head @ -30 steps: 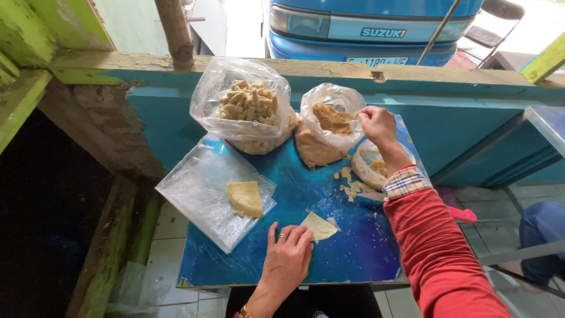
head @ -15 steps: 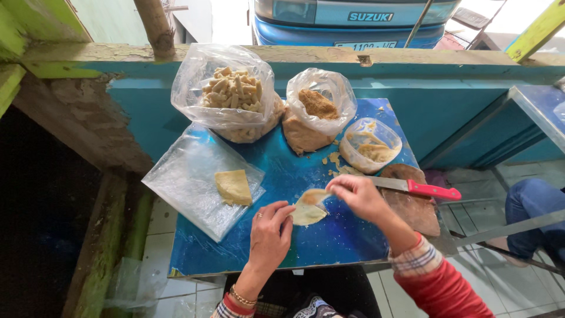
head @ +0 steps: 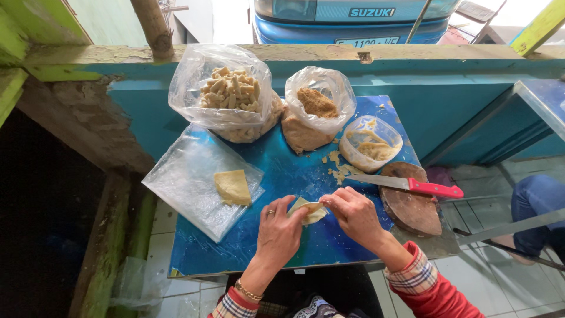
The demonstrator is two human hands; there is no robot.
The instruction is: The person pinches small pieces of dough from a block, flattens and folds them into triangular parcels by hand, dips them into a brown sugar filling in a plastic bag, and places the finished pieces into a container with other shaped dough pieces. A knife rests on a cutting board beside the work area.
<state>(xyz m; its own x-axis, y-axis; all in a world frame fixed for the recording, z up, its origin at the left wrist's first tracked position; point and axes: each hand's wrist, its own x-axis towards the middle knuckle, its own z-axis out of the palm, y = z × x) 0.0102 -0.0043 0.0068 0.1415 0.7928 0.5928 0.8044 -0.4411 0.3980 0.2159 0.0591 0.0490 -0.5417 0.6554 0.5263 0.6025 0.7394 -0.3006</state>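
Left hand (head: 279,227): palm down, ring on one finger, bracelet at the wrist; fingers pinched on the near edge of a pale wrapper (head: 308,211).
Right hand (head: 355,213): plaid cuff, red sleeve; fingertips closed on the wrapper's right end.
Wrapper: folded, held between both hands just above the blue table (head: 282,176), near its front edge.
Flat plastic bag (head: 194,179): left, overhanging the table's left edge, holding a wedge of stacked wrappers (head: 233,187).
Knife (head: 412,186): red handle, lying across a round wooden board (head: 411,206) at the right edge.
Crumbs (head: 338,168): mid-table; bare surface around them.
Round tub (head: 371,143): far right.
Two open bags: sticks (head: 226,91), brown filling (head: 316,109), against the far wall.
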